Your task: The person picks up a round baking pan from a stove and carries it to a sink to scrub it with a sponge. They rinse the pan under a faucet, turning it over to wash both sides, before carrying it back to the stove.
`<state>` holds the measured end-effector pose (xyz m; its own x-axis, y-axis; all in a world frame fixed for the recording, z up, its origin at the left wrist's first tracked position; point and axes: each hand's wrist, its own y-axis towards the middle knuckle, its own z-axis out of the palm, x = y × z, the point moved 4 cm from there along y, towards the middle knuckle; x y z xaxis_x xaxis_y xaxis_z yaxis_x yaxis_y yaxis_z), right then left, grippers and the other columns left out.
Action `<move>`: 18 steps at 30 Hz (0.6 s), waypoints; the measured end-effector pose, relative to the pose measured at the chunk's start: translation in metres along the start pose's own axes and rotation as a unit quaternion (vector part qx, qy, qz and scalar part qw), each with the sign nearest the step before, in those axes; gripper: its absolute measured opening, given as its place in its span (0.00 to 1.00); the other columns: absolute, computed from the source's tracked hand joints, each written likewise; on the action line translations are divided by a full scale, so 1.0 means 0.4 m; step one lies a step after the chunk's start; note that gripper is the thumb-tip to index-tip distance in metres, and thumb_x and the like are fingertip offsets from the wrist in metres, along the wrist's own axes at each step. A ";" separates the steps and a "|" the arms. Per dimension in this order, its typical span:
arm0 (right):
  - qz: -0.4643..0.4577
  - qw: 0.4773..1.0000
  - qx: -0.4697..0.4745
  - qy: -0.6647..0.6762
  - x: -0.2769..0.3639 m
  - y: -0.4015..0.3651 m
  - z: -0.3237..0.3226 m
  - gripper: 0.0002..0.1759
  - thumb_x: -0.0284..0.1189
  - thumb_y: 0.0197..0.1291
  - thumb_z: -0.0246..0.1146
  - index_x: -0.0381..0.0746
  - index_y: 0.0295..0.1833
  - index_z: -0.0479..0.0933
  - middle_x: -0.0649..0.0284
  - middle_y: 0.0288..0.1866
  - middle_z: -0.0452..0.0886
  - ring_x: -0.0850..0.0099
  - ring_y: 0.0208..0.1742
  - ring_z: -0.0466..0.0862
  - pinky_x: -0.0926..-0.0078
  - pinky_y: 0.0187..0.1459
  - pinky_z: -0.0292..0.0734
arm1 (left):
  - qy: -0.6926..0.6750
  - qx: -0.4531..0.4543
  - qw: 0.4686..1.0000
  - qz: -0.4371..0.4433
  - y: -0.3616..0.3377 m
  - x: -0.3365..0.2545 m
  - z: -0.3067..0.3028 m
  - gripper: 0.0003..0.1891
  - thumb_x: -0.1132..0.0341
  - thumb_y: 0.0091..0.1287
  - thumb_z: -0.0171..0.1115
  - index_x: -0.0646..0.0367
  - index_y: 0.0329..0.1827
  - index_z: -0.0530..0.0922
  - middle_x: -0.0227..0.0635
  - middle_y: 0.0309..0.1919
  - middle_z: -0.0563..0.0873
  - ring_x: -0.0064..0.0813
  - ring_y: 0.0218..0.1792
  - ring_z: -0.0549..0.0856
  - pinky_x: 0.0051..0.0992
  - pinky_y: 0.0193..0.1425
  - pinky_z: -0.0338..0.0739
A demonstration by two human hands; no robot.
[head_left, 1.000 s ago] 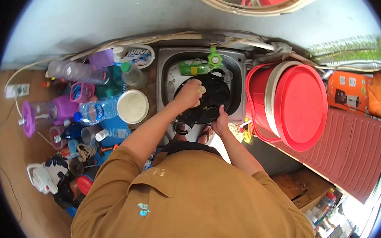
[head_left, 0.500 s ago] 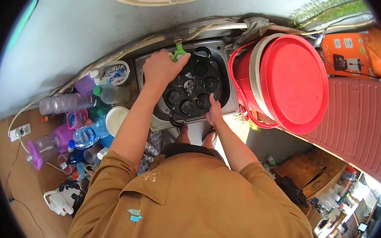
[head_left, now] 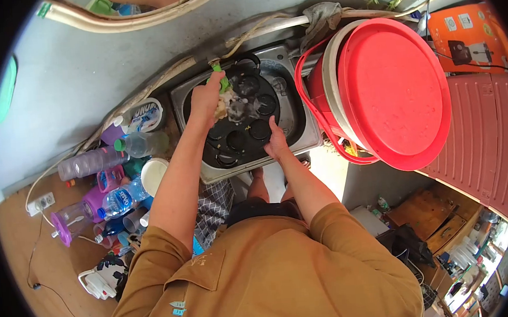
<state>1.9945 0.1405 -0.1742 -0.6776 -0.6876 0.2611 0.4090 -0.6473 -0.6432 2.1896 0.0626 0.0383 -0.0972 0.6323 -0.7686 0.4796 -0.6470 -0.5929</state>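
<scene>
My right hand (head_left: pixel 276 141) grasps the near-right rim of a round, black, two-handled pan with cup-shaped hollows (head_left: pixel 241 125) lying in the rectangular grey metal sink (head_left: pixel 312 133), its long axis slanting from the far edge toward the near-left corner. My left hand (head_left: pixel 205 100) is at the green tap (head_left: pixel 224 86), the pan to its right; whether that grip is closed I cannot tell. The pan looks wet, with pale specks.

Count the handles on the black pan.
2: the far handle, on the edge of the black pan right of the green tap, and the near handle, on its near-left edge. The left arm covers part of the pan, so another could be hidden.
</scene>
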 end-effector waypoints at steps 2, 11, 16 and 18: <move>-0.003 1.000 -0.019 0.006 0.000 0.007 -0.002 0.32 0.54 0.69 0.59 0.37 0.63 0.74 0.56 0.61 0.81 0.58 0.62 0.81 0.49 0.66 0.74 | -0.070 0.011 0.997 -0.025 0.004 0.018 0.008 0.26 0.46 0.59 0.68 0.65 0.24 0.78 0.29 0.21 0.77 0.21 0.22 0.74 0.30 0.28 0.68; -0.033 0.997 -0.016 0.064 -0.007 0.023 -0.020 0.29 0.51 0.73 0.55 0.38 0.64 0.73 0.57 0.62 0.81 0.60 0.62 0.81 0.51 0.67 0.72 | -0.006 -0.005 1.000 0.023 0.016 0.020 0.003 0.30 0.43 0.59 0.67 0.69 0.25 0.81 0.32 0.22 0.80 0.22 0.22 0.75 0.30 0.28 0.68; -0.033 0.998 -0.030 0.049 -0.012 0.017 -0.019 0.28 0.50 0.74 0.54 0.38 0.64 0.74 0.58 0.62 0.81 0.60 0.62 0.81 0.52 0.68 0.71 | 0.081 -0.038 0.994 0.060 -0.019 -0.011 -0.002 0.32 0.41 0.59 0.66 0.72 0.24 0.81 0.36 0.21 0.81 0.26 0.22 0.78 0.32 0.30 0.70; -0.014 0.998 -0.018 0.054 -0.027 0.023 -0.027 0.28 0.50 0.74 0.53 0.38 0.64 0.74 0.58 0.61 0.82 0.60 0.62 0.81 0.52 0.68 0.71 | 0.111 -0.046 0.990 0.072 -0.015 -0.012 -0.007 0.33 0.40 0.59 0.65 0.72 0.25 0.82 0.39 0.21 0.82 0.30 0.23 0.80 0.33 0.31 0.71</move>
<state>1.9990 0.1453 -0.1907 -0.7504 -0.6295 0.2016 0.3683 -0.6514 -0.6634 2.1896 0.0643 0.0463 0.1678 0.6213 -0.7654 0.5521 -0.7024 -0.4492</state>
